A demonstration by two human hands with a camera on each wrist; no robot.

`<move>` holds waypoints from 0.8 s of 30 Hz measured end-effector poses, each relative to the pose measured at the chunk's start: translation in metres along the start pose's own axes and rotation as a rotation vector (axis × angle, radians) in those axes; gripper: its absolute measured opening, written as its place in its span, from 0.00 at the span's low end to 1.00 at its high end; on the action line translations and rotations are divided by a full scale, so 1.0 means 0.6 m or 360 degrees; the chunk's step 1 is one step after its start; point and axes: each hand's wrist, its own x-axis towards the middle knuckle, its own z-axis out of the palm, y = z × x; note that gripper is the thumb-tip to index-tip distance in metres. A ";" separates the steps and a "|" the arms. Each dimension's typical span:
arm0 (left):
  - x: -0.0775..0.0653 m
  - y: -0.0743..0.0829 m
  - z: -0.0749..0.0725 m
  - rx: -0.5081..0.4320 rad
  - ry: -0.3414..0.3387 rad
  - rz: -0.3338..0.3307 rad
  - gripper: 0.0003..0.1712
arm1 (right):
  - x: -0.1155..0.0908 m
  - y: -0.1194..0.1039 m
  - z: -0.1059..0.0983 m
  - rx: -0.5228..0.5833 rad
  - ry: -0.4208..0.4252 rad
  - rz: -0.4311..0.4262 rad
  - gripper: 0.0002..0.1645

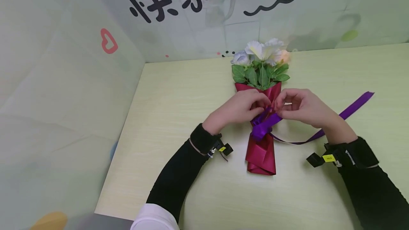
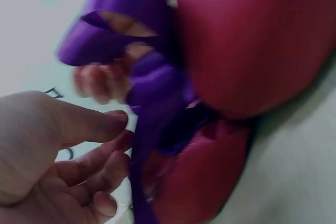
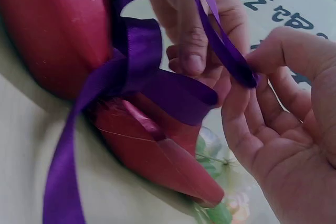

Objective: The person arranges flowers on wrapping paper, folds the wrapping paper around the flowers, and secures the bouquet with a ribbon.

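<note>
A bouquet in shiny red wrapping (image 1: 260, 153) lies on the table, with purple ribbon (image 1: 262, 127) around its narrowed middle. My right hand (image 1: 295, 105) pinches a folded loop of that ribbon between thumb and forefinger, plain in the right wrist view, where the loop (image 3: 223, 43) arches up from the wrapping. Opposite it, my left hand (image 1: 244, 105) is at the wrapping's left side, fingers loosely bent. In the left wrist view the left thumb (image 2: 100, 124) and fingertips are right at the ribbon's edge, with no ribbon showing between them. A second loop (image 3: 181, 95) sticks out below.
White, lilac and peach flowers (image 1: 263, 50) with green leaves top the bouquet, near the table's back edge. A long ribbon tail (image 1: 356, 105) runs right, passing behind the right forearm. A printed backdrop (image 1: 191, 34) stands behind the pale wooden table (image 1: 166, 109).
</note>
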 end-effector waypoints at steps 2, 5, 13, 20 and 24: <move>0.002 0.002 0.007 0.0097 -0.0014 0.0047 0.18 | -0.002 -0.004 -0.006 0.0037 -0.0071 -0.0015 0.11; 0.003 0.004 0.012 0.0109 -0.0046 0.0087 0.23 | -0.003 -0.011 -0.011 0.0057 -0.0143 -0.0017 0.12; 0.006 0.003 0.017 0.0046 0.0030 0.0010 0.16 | -0.008 -0.028 -0.017 -0.0148 -0.0159 0.0069 0.11; -0.022 -0.005 -0.017 -0.0012 0.0081 -0.0124 0.09 | -0.031 -0.045 -0.033 -0.0588 -0.0116 0.0281 0.17; -0.051 -0.020 -0.037 0.0032 0.0085 -0.0221 0.08 | -0.055 -0.052 -0.045 -0.0849 -0.0066 0.0389 0.16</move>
